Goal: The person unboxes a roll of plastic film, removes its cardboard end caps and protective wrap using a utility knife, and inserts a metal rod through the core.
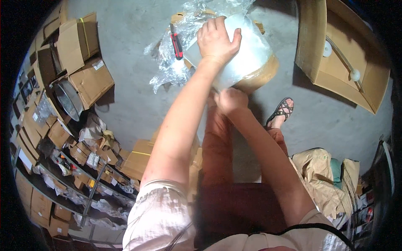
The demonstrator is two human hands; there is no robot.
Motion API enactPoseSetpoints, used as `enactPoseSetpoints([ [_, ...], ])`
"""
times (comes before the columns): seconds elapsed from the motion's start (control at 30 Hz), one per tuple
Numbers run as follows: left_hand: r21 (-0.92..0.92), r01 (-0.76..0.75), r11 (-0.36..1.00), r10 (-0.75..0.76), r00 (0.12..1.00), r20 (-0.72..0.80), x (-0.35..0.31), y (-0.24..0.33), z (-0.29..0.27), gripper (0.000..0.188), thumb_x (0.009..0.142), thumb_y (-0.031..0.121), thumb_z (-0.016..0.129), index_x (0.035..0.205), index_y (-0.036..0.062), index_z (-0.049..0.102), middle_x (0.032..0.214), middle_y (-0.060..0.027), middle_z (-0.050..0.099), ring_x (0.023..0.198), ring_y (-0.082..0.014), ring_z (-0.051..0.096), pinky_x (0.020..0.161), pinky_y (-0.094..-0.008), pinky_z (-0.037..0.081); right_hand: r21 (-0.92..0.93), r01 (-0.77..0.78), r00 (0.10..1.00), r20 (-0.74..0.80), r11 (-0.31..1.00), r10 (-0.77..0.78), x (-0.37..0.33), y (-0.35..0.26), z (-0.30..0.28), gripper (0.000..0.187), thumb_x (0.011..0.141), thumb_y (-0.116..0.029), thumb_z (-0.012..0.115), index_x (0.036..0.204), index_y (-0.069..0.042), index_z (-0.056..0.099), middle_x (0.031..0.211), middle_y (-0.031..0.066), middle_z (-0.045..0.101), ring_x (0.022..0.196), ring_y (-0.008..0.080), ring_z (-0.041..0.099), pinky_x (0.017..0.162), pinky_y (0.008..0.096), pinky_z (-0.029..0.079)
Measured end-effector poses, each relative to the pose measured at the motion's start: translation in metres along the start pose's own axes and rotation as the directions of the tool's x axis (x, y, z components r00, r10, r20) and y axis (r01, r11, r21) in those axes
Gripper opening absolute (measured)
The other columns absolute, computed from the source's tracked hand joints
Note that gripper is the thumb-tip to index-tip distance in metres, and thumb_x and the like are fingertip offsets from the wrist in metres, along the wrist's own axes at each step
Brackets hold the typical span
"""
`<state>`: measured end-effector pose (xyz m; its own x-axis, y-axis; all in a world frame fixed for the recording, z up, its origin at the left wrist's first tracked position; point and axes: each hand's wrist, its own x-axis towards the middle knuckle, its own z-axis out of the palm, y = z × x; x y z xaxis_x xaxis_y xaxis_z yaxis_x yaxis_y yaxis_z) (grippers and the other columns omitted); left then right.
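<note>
My left hand (217,41) lies with spread fingers on top of a bundle wrapped in clear plastic film (245,39). Brown cardboard (263,75) shows under the film at the bundle's near right side. Below the left hand, my right hand (233,101) is closed and slightly blurred at the bundle's near edge. What its fingers grip is hidden. Just left of my left hand, a red and black utility knife (176,45) rests on crumpled clear film (167,75).
At the right stands an open cardboard box (307,42) with a metal rod (341,56) inside. Stacked cartons (77,42) and a metal mesh piece (69,100) line the left, above crowded shelving (90,196). Brown sacking (314,167) lies at the lower right. My sandalled foot (281,113) stands beside the bundle.
</note>
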<state>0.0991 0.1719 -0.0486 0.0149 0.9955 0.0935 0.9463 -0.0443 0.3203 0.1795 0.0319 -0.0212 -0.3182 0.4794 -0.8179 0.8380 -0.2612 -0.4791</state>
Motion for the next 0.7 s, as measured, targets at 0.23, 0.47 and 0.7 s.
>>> enactPoseSetpoints([
  [0.23,-0.028,0.034,0.999,-0.033,0.998,0.048,-0.001,-0.012,-0.006,0.050,0.078,0.042,0.065,0.110,0.0031,0.058,0.100,-0.0160,0.059,0.094,-0.0340,0.058,0.087,-0.0445,0.044,-0.219,0.099,0.984,-0.121,0.971,-0.127,-0.002,-0.005,0.017,0.032,0.088,-0.032,0.056,0.077,-0.006,0.072,0.077,0.0167,0.070,0.078,0.0341,0.070,0.073,0.0452,0.056],
  [0.47,-0.087,0.060,0.994,-0.056,0.997,0.050,0.002,-0.011,-0.003,0.050,0.081,0.042,0.064,0.114,0.0044,0.059,0.102,-0.0157,0.061,0.097,-0.0347,0.058,0.090,-0.0457,0.043,-0.264,-0.095,0.990,-0.130,0.960,0.062,-0.045,0.017,-0.017,0.046,0.086,-0.051,0.057,0.074,-0.009,0.072,0.072,0.0120,0.070,0.070,0.0307,0.070,0.066,0.0460,0.056],
  [0.7,-0.088,0.038,0.995,-0.036,0.999,0.018,-0.003,-0.021,-0.009,0.049,0.081,0.040,0.065,0.114,0.0038,0.059,0.101,-0.0156,0.061,0.097,-0.0343,0.059,0.090,-0.0460,0.043,-0.233,-0.025,0.999,0.015,0.972,0.029,-0.043,-0.049,-0.040,0.039,0.087,-0.040,0.056,0.088,-0.005,0.073,0.086,0.0163,0.071,0.082,0.0345,0.069,0.074,0.0466,0.054],
])
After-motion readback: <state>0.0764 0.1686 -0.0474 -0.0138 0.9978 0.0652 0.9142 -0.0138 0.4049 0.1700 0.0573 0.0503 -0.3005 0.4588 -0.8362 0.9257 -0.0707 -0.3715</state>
